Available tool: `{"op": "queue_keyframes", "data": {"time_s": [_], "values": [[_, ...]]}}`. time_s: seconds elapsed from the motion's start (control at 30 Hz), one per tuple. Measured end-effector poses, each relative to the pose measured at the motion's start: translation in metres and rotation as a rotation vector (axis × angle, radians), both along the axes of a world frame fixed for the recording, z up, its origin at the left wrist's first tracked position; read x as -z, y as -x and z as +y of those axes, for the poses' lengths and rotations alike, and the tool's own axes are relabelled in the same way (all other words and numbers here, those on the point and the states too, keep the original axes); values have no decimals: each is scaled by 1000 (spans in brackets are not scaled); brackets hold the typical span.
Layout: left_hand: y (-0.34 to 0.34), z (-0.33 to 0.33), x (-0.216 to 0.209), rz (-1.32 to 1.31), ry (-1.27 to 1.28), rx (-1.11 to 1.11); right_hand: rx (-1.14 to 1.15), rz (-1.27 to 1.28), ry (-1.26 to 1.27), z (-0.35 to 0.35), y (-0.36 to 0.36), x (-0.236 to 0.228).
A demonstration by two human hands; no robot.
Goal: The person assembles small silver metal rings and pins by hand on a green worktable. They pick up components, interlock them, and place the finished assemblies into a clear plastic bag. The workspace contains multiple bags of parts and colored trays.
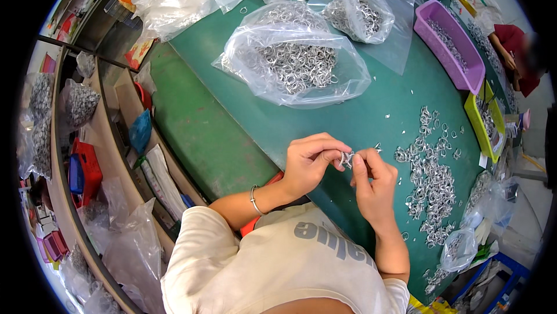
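Note:
Over the near part of the green table (360,117) my two hands meet around a small silver metal clasp (346,160). My left hand (310,160) pinches it between thumb and fingertips. From the other side, the thumb and fingers of my right hand (376,180) close on the same piece. Its exact shape is partly hidden by my fingertips. Just right of my right hand spreads a loose pile of silver clasps (432,183). Beyond my hands lies an open clear plastic bag (348,85) full of similar silver metal pieces (299,64).
A second clear bag (362,15) of metal parts stands at the back. Along the right edge are a purple basket (420,18) and a yellow-green basket (484,125). Shelves (98,140) with bags and a red basket (88,166) line the left. Another person (513,53) sits at far right.

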State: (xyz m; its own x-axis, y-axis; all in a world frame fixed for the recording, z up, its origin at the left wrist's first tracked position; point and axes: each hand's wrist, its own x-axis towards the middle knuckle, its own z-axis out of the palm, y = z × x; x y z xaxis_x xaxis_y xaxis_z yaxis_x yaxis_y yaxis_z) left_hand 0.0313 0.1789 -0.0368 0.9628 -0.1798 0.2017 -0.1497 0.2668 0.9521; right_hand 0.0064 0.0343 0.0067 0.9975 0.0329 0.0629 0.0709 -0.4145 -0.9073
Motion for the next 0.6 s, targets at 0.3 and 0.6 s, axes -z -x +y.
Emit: {"op": "queue_keyframes", "data": {"time_s": [0.3, 0.6], "values": [[-4, 1, 3, 356, 292, 191, -10, 84, -69, -1, 4, -9], [3, -3, 0, 92, 18, 19, 28, -114, 52, 6, 14, -1]]}}
